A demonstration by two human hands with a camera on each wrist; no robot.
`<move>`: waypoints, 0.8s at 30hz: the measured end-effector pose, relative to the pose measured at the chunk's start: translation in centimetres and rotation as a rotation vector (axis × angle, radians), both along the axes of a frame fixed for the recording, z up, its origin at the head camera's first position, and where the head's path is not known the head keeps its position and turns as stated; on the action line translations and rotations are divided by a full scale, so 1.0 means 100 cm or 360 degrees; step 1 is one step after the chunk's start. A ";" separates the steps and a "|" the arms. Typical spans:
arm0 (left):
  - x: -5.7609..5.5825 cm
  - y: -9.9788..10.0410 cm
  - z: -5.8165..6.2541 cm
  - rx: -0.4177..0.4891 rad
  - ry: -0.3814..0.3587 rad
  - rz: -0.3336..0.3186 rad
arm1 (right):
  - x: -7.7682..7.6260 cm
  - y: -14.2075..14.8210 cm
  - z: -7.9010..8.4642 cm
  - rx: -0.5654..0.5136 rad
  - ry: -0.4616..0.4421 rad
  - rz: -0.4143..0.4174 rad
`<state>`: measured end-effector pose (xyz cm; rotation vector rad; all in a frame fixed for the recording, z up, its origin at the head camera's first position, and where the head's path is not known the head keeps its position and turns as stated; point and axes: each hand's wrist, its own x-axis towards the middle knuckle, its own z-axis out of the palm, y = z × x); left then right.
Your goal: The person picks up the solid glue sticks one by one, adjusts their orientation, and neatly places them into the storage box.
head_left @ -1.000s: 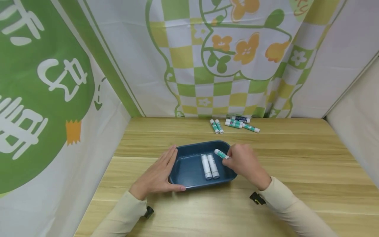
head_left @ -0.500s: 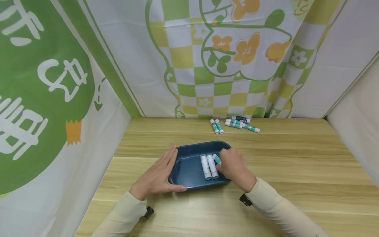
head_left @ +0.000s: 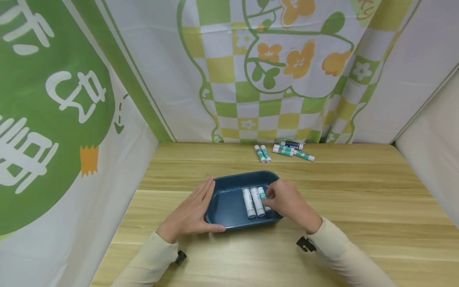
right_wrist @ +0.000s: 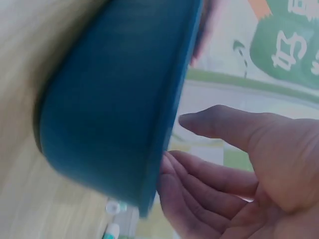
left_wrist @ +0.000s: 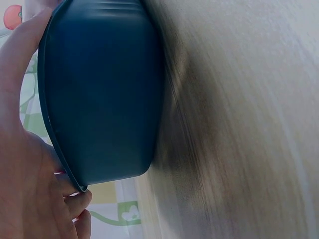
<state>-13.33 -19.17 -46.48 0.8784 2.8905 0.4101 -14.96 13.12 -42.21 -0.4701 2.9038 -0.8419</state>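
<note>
In the head view a dark blue tray (head_left: 229, 199) stands on the table. My left hand (head_left: 191, 209) grips its left end, thumb at the near corner and fingers along the far side. Inside the tray, two white glue sticks (head_left: 253, 202) lie side by side. A thinner green-and-white glue stick (head_left: 263, 194) rests just right of them, partly covered by my right hand (head_left: 288, 201). In the right wrist view that hand's thumb (right_wrist: 214, 121) stands apart from its fingers (right_wrist: 209, 181), with nothing visible between them. Some fingertips are hidden behind the tray's rim.
Two green-and-white glue sticks (head_left: 263, 153) lie near the table's back edge. To their right is a small group of green glue sticks (head_left: 284, 150) with a dark blue one (head_left: 292, 144). A patterned curtain (head_left: 267, 79) hangs behind the wooden table (head_left: 358, 191).
My right hand has brought the green-and-white glue stick left and down into the tray, beside the white ones, and has loosened from it. The left hand has kept its place on the tray.
</note>
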 end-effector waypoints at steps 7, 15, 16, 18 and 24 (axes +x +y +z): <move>0.000 0.000 0.000 -0.0004 -0.0020 0.0009 | -0.014 0.031 0.006 -0.0198 0.0246 -0.0035; 0.001 0.000 0.001 -0.0006 -0.0011 0.0005 | -0.035 0.078 0.005 -0.0296 0.0287 -0.0227; 0.001 0.000 0.001 -0.0006 -0.0008 0.0005 | -0.037 0.085 0.004 -0.0292 0.0270 -0.0251; 0.001 0.000 0.001 -0.0005 -0.0005 0.0003 | -0.041 0.098 0.000 -0.0286 0.0238 -0.0298; 0.001 0.000 0.001 -0.0005 -0.0001 -0.0002 | -0.056 0.131 -0.013 -0.0262 0.0173 -0.0405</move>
